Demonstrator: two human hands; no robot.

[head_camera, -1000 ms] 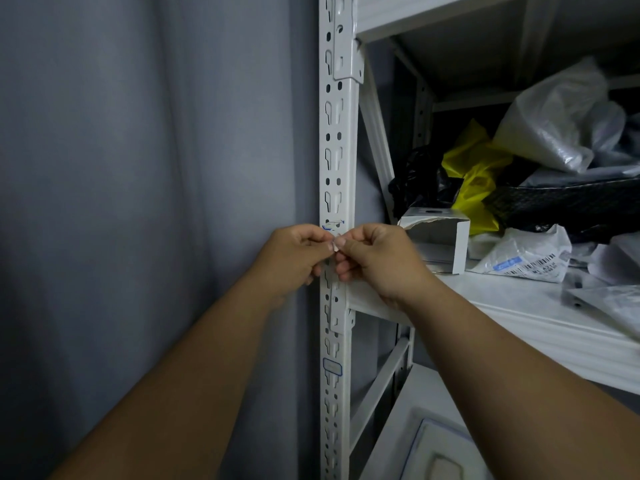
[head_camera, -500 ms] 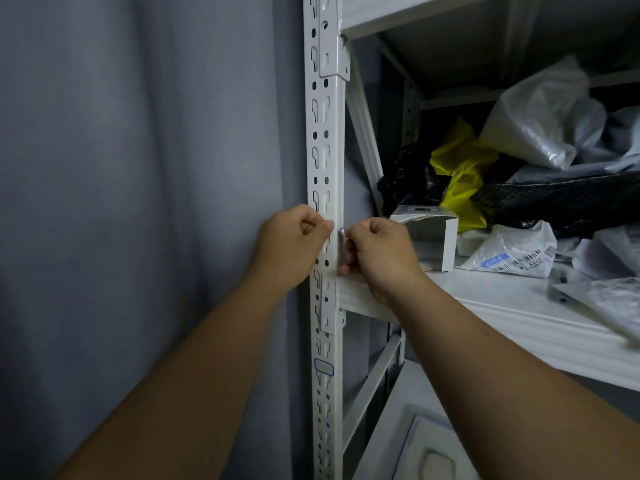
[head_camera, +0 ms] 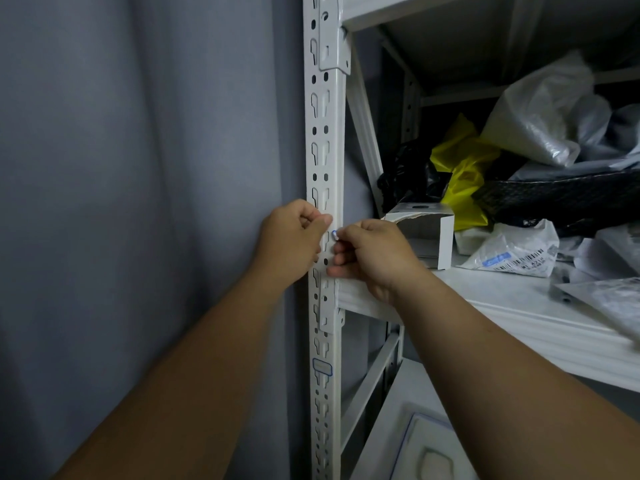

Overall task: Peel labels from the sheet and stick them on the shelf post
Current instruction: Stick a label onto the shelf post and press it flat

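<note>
Hands: right hand (head_camera: 374,254) pinches label (head_camera: 334,234) | left hand (head_camera: 294,237) on shelf post (head_camera: 325,161)

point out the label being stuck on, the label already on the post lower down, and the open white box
label being stuck on (head_camera: 334,234), head view, blue-edged corner showing by the right fingertips
lower label (head_camera: 322,367), head view, its middle, on the post
open white box (head_camera: 445,241), head view, its right side wall

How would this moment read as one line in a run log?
stage: sticking label | site: shelf post | right hand: pinching label | left hand: at post, curled
</note>
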